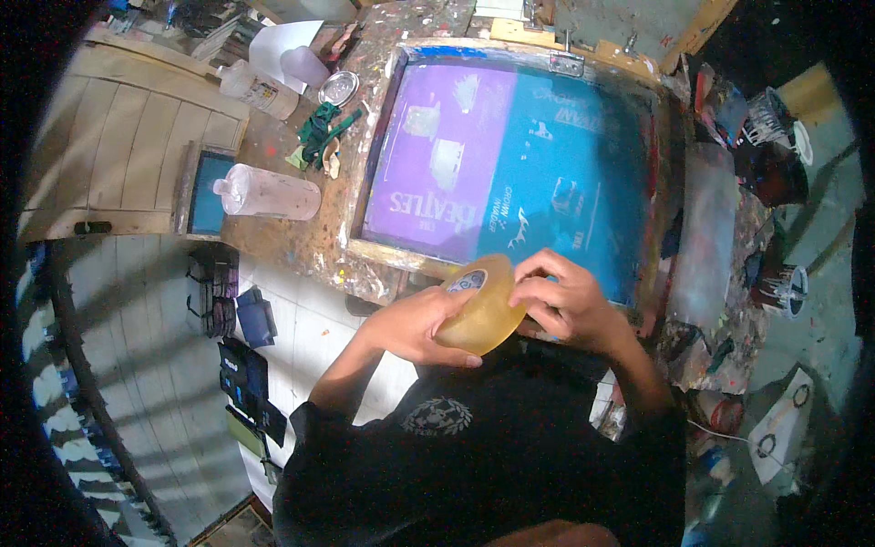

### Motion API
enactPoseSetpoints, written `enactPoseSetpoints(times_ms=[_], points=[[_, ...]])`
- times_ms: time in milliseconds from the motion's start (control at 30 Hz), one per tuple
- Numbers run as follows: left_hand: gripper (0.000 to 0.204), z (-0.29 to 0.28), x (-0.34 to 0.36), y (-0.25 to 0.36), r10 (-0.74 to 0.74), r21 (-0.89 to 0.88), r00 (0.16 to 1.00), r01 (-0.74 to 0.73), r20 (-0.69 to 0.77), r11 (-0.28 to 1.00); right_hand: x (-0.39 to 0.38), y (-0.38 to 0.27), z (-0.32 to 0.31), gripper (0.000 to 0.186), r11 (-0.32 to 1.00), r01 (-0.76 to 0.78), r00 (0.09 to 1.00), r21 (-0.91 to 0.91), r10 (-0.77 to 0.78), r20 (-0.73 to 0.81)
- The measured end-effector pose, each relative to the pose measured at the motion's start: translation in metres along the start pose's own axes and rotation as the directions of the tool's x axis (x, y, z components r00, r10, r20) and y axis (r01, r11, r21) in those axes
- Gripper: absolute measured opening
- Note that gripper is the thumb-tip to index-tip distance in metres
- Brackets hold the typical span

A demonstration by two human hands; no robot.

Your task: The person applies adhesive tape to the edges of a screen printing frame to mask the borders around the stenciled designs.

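A wide roll of yellowish clear packing tape [503,308] is held in front of my chest, tilted, with its printed core facing left. My left hand [421,321] grips it, the fingers going into the core and the thumb along the lower edge. Curled and pinched, the fingers of my right hand [567,301] press on the outer face of the roll. Whether a loose tape end is between them I cannot see. Just beyond both hands lies a wood-framed printing screen [365,244] with purple and teal mesh and pale stencil shapes.
On the paint-stained table [273,260], left of the screen, are a plastic bottle [273,193], another bottle [260,91], green cloth scraps [319,132] and a round lid [339,88]. Metal hinge clamps [566,64] hold the screen's far edge. Paint-smeared tubs [782,290] stand at the right.
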State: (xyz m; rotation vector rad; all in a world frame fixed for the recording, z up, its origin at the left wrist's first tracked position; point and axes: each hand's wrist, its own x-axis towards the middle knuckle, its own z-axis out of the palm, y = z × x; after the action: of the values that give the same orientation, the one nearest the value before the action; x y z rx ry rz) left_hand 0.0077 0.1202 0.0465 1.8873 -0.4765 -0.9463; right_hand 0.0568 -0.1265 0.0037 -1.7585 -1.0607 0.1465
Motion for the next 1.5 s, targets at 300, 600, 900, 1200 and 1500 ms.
enactPoseSetpoints(times_ms=[300, 600, 900, 1200, 1500], points=[[0.069, -0.001, -0.001, -0.009, 0.056, 0.149, 0.991, -0.038, -0.120, 0.988, 0.014, -0.004, 0.002, 0.027, 0.793, -0.441, 0.888, 0.421, 0.455, 0.072], [0.053, -0.026, 0.002, -0.001, 0.154, 0.144, 0.968, -0.127, -0.200, 0.981, 0.035, 0.009, -0.017, 0.013, 0.985, -0.167, 0.986, 0.035, 0.168, -0.016], [0.060, -0.097, -0.021, 0.063, -0.368, 0.578, 0.867, 0.499, -0.337, 0.646, -0.008, 0.013, -0.112, 0.009, 0.878, -0.474, 0.859, 0.069, 0.478, -0.183], [0.025, -0.037, -0.089, 0.129, 0.812, 0.966, 0.527, 0.192, -0.252, 0.175, -0.124, -0.068, -0.134, 0.020, 0.925, 0.379, 0.852, 0.038, -0.333, -0.405], [0.025, -0.045, -0.121, 0.132, 0.758, 0.984, 0.651, -0.120, -0.022, 0.132, -0.205, -0.097, -0.133, 0.022, 0.926, 0.296, 0.779, -0.236, -0.377, -0.501]])
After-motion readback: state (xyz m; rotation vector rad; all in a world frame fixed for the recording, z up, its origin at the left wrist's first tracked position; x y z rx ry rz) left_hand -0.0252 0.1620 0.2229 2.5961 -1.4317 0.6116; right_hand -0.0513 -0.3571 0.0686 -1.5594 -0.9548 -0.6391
